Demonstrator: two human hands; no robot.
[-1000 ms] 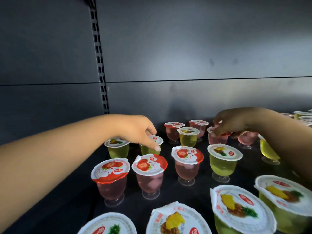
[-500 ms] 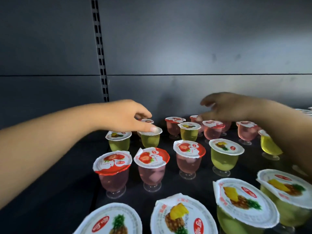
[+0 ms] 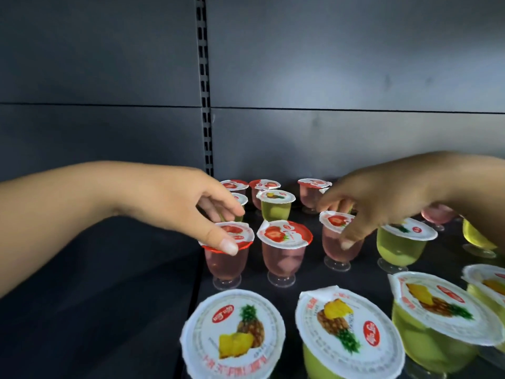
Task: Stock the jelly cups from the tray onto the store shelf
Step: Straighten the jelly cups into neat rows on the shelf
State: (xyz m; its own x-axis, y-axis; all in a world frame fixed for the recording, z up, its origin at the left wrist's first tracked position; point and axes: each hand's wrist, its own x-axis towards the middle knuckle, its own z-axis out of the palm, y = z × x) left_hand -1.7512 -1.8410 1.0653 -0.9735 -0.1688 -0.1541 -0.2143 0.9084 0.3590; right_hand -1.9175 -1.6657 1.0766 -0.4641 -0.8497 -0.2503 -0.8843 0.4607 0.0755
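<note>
Head camera: we are curling our left hand over one strawberry jelly cup and pinching another strawberry cup with our right hand, likely straightening rows on the dark shelf.

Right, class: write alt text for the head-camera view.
Two bare hands reach over jelly cups on a dark shelf: left hand over a strawberry cup, right hand gripping another strawberry cup. Pineapple cups stand nearest.

A shop: slotted shelving upright, rows of sealed jelly cups.
</note>
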